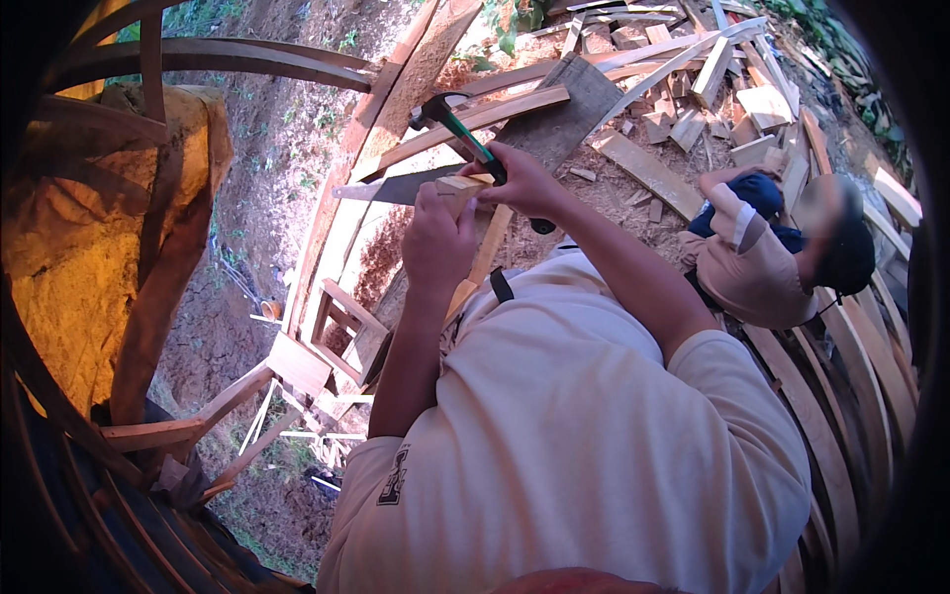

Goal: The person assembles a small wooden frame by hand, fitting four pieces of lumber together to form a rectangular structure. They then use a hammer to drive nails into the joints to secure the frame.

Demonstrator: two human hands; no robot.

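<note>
Far left: yellow-orange tarp (69, 247) draped over a curved wooden frame (198, 54), prob. to cover whatever sits under it; can't see what.

Next, bare dirt ground (257, 198), then a long plank (396, 99) running diagonally up, w/ smaller framed wood pieces (332, 332) below it.

Centre: left hand (435, 243) is closed around a small pale wooden block (462, 186), pinning it upright from the side, seemingly to keep it steady for striking. A handsaw blade (396, 188) lies flat just left of the block, close by but not in either hand.

Right hand (524, 183) is wrapped tight on the green-and-black handle of a hammer (455, 124); head is raised up and left of the block, apart from it, handle angled down into the fist. Grip sits low on the handle, which I'd judge gives more swing. Block sits right between the two hands, above a narrow slat (485, 252).

Right of that: a wide grey board (574, 109), then a heap of offcuts (712, 89) scattered on sawdust.

Far right: another person in a beige top (752, 277) w/ a blue cloth (757, 193) near the sleeve, beside stacked curved slats (851, 396).

No real containers in view; nothing holds contents.
</note>
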